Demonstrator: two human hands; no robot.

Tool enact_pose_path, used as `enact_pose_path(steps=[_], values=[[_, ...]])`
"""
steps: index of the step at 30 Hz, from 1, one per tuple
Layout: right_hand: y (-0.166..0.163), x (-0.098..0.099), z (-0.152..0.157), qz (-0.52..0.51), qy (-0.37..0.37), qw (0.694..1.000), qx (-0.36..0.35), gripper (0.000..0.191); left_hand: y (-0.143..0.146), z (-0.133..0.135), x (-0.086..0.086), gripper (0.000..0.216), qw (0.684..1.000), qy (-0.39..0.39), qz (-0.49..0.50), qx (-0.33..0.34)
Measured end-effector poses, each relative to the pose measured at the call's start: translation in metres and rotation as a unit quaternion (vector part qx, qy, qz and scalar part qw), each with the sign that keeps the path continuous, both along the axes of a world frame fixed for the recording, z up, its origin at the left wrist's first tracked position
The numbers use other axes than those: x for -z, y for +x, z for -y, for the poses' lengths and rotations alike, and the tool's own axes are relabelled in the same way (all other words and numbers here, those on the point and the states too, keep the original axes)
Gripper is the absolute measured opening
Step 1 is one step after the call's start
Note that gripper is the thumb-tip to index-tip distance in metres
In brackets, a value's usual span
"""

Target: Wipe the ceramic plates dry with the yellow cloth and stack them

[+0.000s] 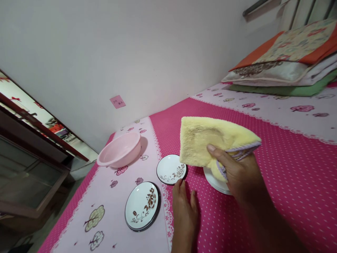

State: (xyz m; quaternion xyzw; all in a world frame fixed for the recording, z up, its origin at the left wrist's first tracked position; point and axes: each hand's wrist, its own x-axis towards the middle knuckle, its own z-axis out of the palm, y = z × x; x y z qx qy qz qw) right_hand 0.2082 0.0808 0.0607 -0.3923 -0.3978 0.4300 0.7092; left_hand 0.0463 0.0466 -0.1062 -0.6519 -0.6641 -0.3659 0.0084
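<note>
My right hand (239,175) is closed on a folded yellow cloth (205,140) with a lilac edge, held up above a white plate (214,182) that is mostly hidden under the hand and cloth. My left hand (184,211) rests flat on the pink dotted bedspread (276,158), fingers stretched out, its fingertips just short of a small white flowered plate (170,169). A short stack of larger flowered plates (142,206) lies to the left of that hand.
A pink plastic basin (119,150) stands at the far left corner of the bed by the white wall. Folded quilts and a pillow (289,66) are stacked at the back right. A dark wooden cabinet (28,165) stands left of the bed.
</note>
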Motion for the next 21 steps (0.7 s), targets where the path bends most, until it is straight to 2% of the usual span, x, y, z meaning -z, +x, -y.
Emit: enact_pose_path(steps=[9, 13, 16, 21], values=[[-0.0002, 0.0059, -0.0068, 0.002, 0.025, 1.0, 0.008, 0.024, -0.0056, -0.0019, -0.0009, 0.037, 0.999, 0.042, -0.015, 0.012], [-0.0011, 0.0037, -0.0067, -0.003, 0.036, 0.999, -0.004, 0.024, -0.0055, -0.001, -0.0016, 0.034, 0.997, 0.059, -0.053, 0.012], [-0.001, 0.0022, -0.0064, -0.005, 0.042, 0.999, -0.008, 0.023, -0.0039, -0.0004, -0.0035, 0.034, 0.996, 0.055, -0.066, 0.018], [-0.0008, 0.002, -0.0054, 0.0, 0.033, 0.999, -0.008, 0.022, -0.0024, -0.0015, -0.0059, 0.037, 0.999, 0.025, -0.025, 0.02]])
